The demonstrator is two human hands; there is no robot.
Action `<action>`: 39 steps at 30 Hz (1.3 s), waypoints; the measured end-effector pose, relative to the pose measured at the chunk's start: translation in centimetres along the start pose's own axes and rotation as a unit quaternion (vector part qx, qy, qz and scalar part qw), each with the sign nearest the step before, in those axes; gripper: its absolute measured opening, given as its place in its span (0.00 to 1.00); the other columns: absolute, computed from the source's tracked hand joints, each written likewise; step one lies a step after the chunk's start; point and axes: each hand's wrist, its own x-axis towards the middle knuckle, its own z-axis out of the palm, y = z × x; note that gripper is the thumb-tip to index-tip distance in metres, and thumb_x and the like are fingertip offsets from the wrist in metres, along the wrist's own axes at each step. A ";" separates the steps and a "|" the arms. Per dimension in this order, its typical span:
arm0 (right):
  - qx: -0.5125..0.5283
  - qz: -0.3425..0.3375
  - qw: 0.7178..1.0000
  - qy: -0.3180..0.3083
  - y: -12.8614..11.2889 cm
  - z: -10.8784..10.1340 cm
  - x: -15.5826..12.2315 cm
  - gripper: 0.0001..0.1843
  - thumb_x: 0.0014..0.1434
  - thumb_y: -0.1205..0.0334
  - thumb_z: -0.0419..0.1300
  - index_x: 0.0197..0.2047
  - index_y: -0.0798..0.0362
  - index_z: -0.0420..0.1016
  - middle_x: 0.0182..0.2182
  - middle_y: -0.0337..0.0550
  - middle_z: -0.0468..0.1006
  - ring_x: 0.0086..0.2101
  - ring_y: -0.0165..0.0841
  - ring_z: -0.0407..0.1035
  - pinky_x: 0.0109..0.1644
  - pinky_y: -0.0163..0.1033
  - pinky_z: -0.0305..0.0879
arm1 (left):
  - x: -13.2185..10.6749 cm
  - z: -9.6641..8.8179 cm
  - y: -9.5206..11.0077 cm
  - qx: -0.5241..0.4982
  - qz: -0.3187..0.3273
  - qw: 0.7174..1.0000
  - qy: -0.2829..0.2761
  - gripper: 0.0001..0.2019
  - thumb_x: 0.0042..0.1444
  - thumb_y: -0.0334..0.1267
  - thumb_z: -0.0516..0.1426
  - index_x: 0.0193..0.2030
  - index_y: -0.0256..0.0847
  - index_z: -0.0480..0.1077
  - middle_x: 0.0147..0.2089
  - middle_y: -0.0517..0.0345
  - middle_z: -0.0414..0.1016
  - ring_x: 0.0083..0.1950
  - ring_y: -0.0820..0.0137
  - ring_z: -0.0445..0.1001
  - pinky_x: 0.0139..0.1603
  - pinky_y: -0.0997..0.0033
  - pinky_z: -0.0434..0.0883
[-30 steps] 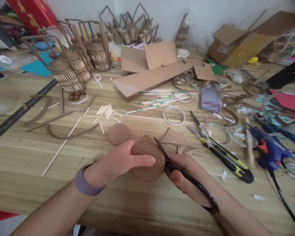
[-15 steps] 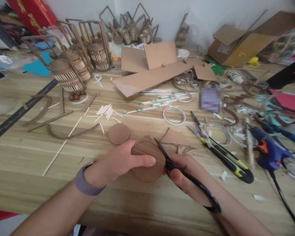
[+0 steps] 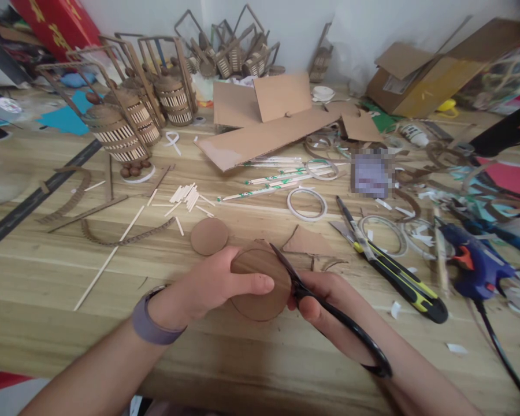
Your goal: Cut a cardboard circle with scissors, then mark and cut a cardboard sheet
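My left hand grips a round piece of brown cardboard, thumb on top and fingers hidden beneath. A drawn line curves along its lower edge. In my right hand is a pair of black scissors; the blades lie against the right edge of the cardboard, pointing up and away. Just beyond my left hand a smaller cardboard disc rests flat on the table. A torn cardboard scrap lies past the scissor tips.
At right lie a yellow-black utility knife, blade out, and a blue glue gun with its cord. Tape rolls, short sticks and cardboard sheets spread behind. Small bucket-like models stand back left.
The scissors and my right hand have shifted very slightly. My left hand and the cardboard stay almost in place.
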 end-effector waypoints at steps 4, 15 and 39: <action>0.012 -0.018 0.999 0.047 -0.2 0.4 0.1 0.39 0.57 0.20 0.45 0.28 0.51 0.66 0.19 0.32 0.57 0.21 0.27 0.51 0.23 0.34 0.49 | 0.3 0.6 -0.3 -0.088 -0.001 0.996 0.027 0.17 0.47 0.44 0.70 0.43 0.41 0.80 0.43 0.58 0.85 0.45 0.63 0.80 0.47 0.68 0.73; 0.058 -0.003 0.990 0.126 -0.1 0.7 0.0 0.37 0.57 0.21 0.46 0.28 0.48 0.70 0.12 0.34 0.60 0.14 0.29 0.53 0.18 0.38 0.50 | 0.4 1.8 -1.0 -0.127 0.062 0.990 0.002 0.19 0.51 0.54 0.68 0.35 0.37 0.77 0.30 0.56 0.80 0.29 0.71 0.72 0.28 0.74 0.67; 0.025 -0.031 0.997 0.073 -0.2 0.5 0.1 0.40 0.58 0.21 0.42 0.30 0.50 0.71 0.16 0.35 0.61 0.26 0.36 0.66 0.27 0.37 0.60 | -0.3 1.7 -0.4 -0.095 -0.008 0.988 0.125 0.30 0.41 0.51 0.72 0.50 0.38 0.76 0.47 0.49 0.84 0.52 0.51 0.79 0.50 0.55 0.75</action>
